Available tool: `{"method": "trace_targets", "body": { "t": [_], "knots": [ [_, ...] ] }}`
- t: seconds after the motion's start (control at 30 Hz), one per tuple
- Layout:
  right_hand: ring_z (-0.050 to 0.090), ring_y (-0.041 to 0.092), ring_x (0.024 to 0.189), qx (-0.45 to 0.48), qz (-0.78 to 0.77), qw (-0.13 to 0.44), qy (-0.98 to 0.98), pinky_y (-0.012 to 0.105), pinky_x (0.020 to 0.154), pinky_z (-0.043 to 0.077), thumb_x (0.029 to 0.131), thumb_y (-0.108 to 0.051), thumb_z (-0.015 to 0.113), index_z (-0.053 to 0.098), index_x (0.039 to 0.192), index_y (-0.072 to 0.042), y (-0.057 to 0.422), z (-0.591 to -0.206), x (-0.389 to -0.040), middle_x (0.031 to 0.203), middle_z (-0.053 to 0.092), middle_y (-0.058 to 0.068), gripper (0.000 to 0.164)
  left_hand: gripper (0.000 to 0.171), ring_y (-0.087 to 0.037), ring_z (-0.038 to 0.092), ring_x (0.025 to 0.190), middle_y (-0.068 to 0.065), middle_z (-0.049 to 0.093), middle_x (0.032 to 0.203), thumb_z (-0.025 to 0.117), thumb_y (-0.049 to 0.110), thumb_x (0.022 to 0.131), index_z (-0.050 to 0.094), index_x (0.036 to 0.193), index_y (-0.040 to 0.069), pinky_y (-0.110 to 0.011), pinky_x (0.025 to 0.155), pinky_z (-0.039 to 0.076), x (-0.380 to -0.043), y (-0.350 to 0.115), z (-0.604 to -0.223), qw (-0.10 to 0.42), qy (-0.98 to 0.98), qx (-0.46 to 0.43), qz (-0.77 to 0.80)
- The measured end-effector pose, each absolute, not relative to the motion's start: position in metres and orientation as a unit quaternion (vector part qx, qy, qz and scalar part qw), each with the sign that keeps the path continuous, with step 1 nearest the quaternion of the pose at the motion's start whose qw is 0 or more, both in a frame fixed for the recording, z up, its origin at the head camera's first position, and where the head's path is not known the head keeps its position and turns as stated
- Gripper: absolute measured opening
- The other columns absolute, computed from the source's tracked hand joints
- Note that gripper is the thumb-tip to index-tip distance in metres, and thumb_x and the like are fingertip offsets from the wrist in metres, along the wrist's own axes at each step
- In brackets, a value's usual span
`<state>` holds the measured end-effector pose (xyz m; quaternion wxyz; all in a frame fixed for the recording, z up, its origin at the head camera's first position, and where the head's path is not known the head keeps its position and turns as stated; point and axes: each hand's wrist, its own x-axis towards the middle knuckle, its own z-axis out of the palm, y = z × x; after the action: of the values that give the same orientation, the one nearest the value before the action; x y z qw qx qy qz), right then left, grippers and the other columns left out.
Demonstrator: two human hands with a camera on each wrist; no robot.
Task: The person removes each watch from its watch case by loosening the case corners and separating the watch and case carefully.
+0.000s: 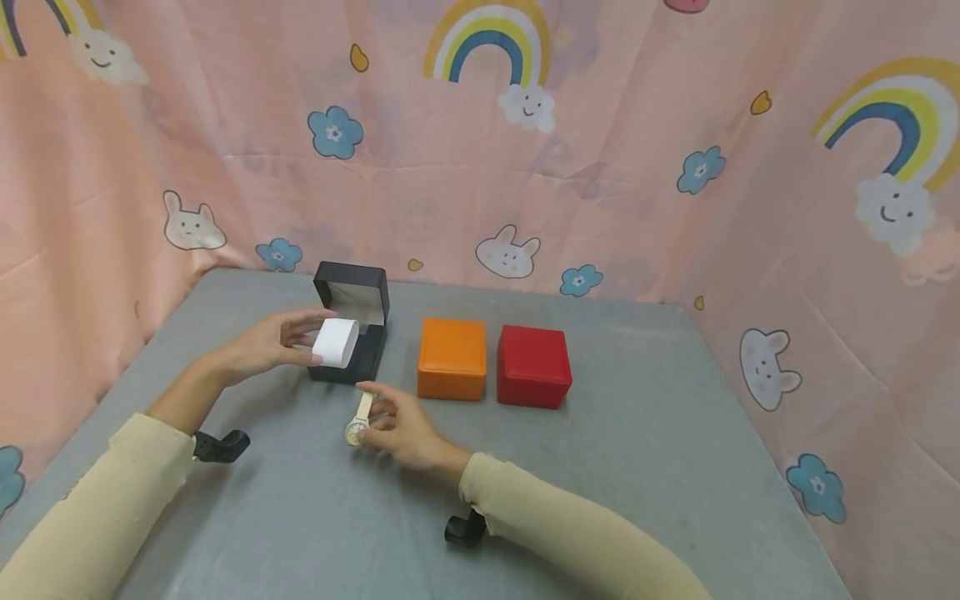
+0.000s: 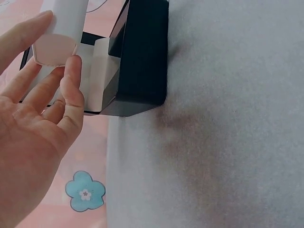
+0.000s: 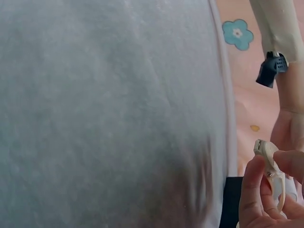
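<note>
My left hand (image 1: 258, 346) pinches a white watch cushion (image 1: 334, 342) between thumb and fingers. It hovers over the base of an open black watch box (image 1: 351, 275), whose lid stands up at the back. In the left wrist view the cushion's flat oval end (image 2: 54, 50) faces the camera, and a pale lining shows inside the box (image 2: 142, 57). My right hand (image 1: 408, 429) holds a cream-strapped wristwatch (image 1: 356, 432) in front of the box, dial outward. In the right wrist view the thumb and a finger pinch the watch (image 3: 269, 156) at its case.
An orange box (image 1: 452, 358) and a red box (image 1: 534, 365) stand closed side by side, right of the black box. A grey cloth (image 1: 637, 467) covers the table. Behind it hangs a pink curtain (image 1: 420, 183) with rainbows, rabbits and flowers.
</note>
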<state>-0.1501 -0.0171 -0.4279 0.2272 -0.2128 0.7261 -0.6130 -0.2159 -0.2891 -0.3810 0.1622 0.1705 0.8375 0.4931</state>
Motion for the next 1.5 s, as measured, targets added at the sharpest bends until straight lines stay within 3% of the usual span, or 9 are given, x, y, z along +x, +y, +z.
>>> {"method": "trace_targets", "body": {
  "t": [0.2,0.43,0.7,0.97,1.23,1.5],
  "knots": [
    [0.068,0.016,0.081,-0.209,-0.598,0.231,0.739,0.021,0.064,0.055,0.088,0.016,0.062,0.044,0.151,-0.004,-0.021,-0.432,-0.147,0.109,0.062,0.016,0.069,0.075,-0.043,0.051,0.134,-0.026,0.045,0.153,0.073,0.011,0.092,0.035,0.156,0.005,-0.024,0.09,0.053,-0.216,-0.288,-0.381,0.161,0.833,0.172,0.501],
    [0.074,0.038,0.094,-0.195,-0.596,0.224,0.746,0.027,0.067,0.06,0.085,0.017,0.067,0.042,0.152,-0.002,-0.026,-0.437,-0.143,0.108,0.064,0.02,0.074,0.075,-0.044,0.05,0.135,-0.026,0.044,0.154,0.073,0.012,0.091,0.035,0.156,0.006,-0.025,0.09,0.054,-0.216,-0.287,-0.382,0.171,0.828,0.175,0.505],
    [0.074,0.024,0.088,-0.188,-0.576,0.237,0.759,0.026,0.069,0.059,0.086,0.014,0.068,0.044,0.151,-0.005,-0.03,-0.437,-0.139,0.105,0.067,0.016,0.072,0.073,-0.046,0.047,0.138,-0.024,0.039,0.159,0.073,0.013,0.091,0.037,0.155,0.008,-0.027,0.091,0.052,-0.216,-0.288,-0.383,0.173,0.832,0.178,0.497],
    [0.068,0.009,0.081,-0.194,-0.559,0.232,0.773,0.021,0.068,0.057,0.087,0.012,0.067,0.045,0.15,-0.004,-0.031,-0.44,-0.136,0.102,0.068,0.012,0.069,0.073,-0.046,0.047,0.138,-0.023,0.036,0.161,0.072,0.015,0.093,0.037,0.156,0.009,-0.036,0.097,0.051,-0.214,-0.287,-0.384,0.167,0.843,0.177,0.48],
    [0.073,0.018,0.084,-0.187,-0.547,0.232,0.782,0.023,0.069,0.058,0.086,0.013,0.068,0.048,0.148,-0.004,-0.035,-0.44,-0.139,0.104,0.07,0.016,0.067,0.073,-0.047,0.044,0.14,-0.024,0.035,0.161,0.072,0.014,0.092,0.037,0.155,0.008,-0.032,0.095,0.051,-0.215,-0.287,-0.383,0.169,0.839,0.177,0.486],
    [0.063,0.001,0.079,-0.252,-0.447,0.19,0.837,0.014,0.069,0.052,0.089,0.004,0.069,0.047,0.15,-0.006,-0.033,-0.439,-0.142,0.108,0.072,0.012,0.066,0.074,-0.048,0.042,0.142,-0.025,0.035,0.161,0.073,0.013,0.092,0.036,0.155,0.006,-0.029,0.096,0.05,-0.216,-0.287,-0.383,0.17,0.837,0.183,0.486]
  ]
}}
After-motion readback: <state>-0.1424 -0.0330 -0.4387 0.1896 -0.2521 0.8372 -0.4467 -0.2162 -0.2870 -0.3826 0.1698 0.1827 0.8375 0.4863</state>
